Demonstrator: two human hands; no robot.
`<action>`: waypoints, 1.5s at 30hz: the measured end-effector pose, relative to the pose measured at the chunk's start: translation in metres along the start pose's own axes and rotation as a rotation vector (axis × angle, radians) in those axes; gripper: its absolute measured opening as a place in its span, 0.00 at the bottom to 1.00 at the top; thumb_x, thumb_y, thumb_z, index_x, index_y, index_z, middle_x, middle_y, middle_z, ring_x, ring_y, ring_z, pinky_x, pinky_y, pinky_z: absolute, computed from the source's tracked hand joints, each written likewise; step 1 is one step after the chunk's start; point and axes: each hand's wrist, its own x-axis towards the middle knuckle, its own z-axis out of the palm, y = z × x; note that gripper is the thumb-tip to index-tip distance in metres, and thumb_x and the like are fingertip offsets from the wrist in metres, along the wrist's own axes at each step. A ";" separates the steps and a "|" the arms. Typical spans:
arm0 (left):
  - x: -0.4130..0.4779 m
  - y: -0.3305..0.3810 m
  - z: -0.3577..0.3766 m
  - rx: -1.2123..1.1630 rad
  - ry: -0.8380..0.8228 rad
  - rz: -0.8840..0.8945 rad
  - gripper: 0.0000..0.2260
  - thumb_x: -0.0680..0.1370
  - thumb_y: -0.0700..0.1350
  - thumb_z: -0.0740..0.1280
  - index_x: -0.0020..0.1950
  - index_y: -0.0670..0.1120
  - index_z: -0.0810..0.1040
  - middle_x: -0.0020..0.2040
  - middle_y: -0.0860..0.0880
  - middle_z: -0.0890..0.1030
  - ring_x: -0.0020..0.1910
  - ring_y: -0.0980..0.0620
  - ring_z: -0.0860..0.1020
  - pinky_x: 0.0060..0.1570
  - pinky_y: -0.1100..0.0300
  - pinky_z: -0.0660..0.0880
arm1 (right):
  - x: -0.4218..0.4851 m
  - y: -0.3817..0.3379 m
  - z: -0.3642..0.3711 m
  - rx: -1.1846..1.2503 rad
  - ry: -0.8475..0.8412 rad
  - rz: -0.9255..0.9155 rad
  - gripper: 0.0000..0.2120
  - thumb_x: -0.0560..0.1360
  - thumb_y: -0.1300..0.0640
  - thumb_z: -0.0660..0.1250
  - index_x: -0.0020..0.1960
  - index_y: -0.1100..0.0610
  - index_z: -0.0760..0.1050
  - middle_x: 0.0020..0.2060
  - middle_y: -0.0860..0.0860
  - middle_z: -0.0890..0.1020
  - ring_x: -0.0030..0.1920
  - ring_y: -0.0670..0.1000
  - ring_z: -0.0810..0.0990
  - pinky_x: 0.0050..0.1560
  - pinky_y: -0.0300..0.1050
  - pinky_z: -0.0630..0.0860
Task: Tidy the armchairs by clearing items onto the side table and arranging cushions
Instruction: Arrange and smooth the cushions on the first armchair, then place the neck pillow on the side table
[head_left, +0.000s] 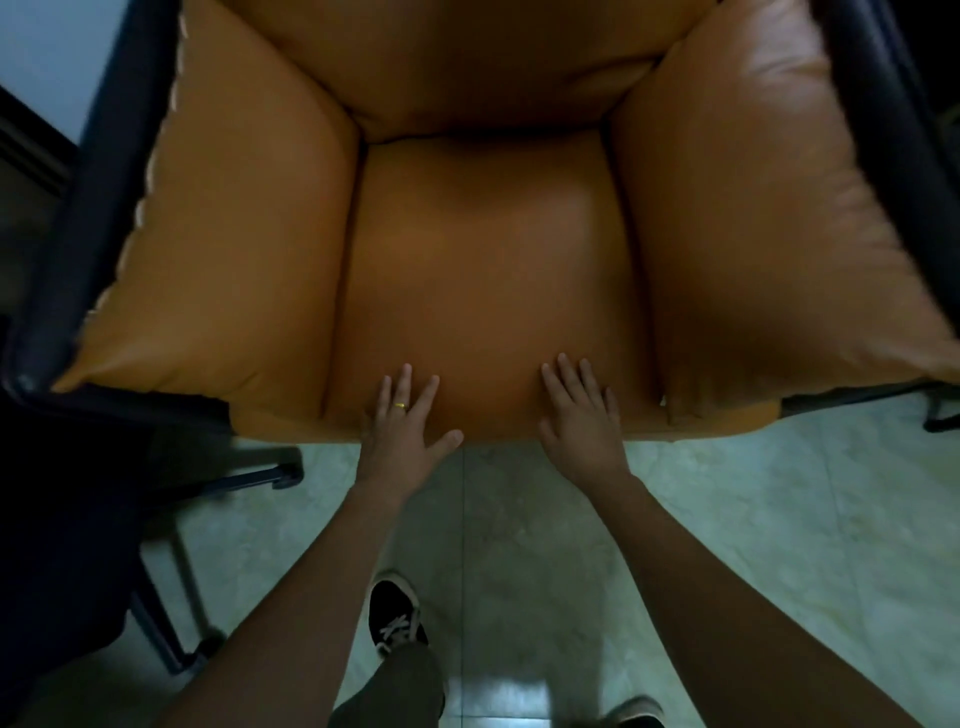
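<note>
Orange leather fills the view: the armchair (485, 208) is seen from above, its seat cushion (483, 301) bedded between the left side cushion (223, 239) and the right side cushion (753, 223), with the back cushion (467, 67) at the far end. Both hands are laid on the near edge of the seat cushion. The left hand (402, 423), ringed, is spread flat with fingers straight and the thumb out along the front lip. The right hand (579, 413), a little to its right, is likewise flat on the leather. Nothing is gripped by either.

No loose item is seen on the seat, and the side table is not in view, so the clearing looks done for this chair. The cushion-arranging step is judged to be in hand, with the seat cushion being squared within the black frame (78, 234).

For the next move an even push toward the far end is called for, both palms together, so the cushion is seated flush against the back. Uneven pressure could leave it skewed. A dark shoe (396, 616) is planted on the pale tiled floor (753, 519) close by.
</note>
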 end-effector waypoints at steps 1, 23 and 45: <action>-0.010 0.007 -0.009 -0.069 -0.007 -0.004 0.36 0.79 0.64 0.63 0.82 0.58 0.50 0.83 0.50 0.50 0.81 0.47 0.47 0.75 0.39 0.56 | -0.004 -0.003 -0.011 0.070 -0.065 0.034 0.34 0.81 0.50 0.59 0.82 0.47 0.47 0.82 0.48 0.49 0.81 0.53 0.44 0.77 0.62 0.53; -0.298 0.290 -0.170 -0.407 -0.278 0.033 0.17 0.82 0.47 0.66 0.72 0.48 0.76 0.63 0.48 0.81 0.59 0.49 0.80 0.57 0.57 0.77 | -0.375 0.100 -0.309 0.647 0.122 0.524 0.17 0.83 0.52 0.58 0.70 0.49 0.73 0.45 0.51 0.85 0.34 0.44 0.80 0.39 0.44 0.77; -0.232 0.663 -0.102 -0.155 -0.613 0.378 0.18 0.84 0.44 0.64 0.74 0.43 0.72 0.67 0.43 0.78 0.65 0.46 0.77 0.57 0.61 0.72 | -0.466 0.353 -0.475 0.823 0.277 0.995 0.19 0.82 0.54 0.59 0.73 0.53 0.71 0.50 0.54 0.84 0.50 0.54 0.82 0.51 0.48 0.77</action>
